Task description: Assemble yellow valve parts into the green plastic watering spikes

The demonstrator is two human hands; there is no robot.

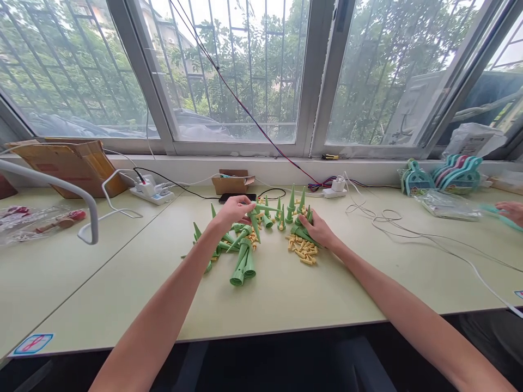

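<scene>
Cones of smooth, ribbed green plastic [243, 267] lie and stand on the pale counter [261, 316], between and around the hands. The left hand [237, 210] pinches a tapered cone [267, 208]; the right hand [319, 230] closes around green pieces [301, 233], just beside small, stubby yellow pegs [304, 253]. Behind, a cardboard box [232, 185] gapes, contents unclear; a clear plastic bag [44, 222] holds red items [77, 215].

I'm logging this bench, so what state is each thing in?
Left hand: closed on a green spike
Right hand: at spikes, grip unclear
Rear spikes: upright
Front spikes: lying down
Yellow pegs: loose, piled
Small cardboard box: open
Left power strip: plugged into
Right power strip: plugged into
Phone: lying flat
</scene>
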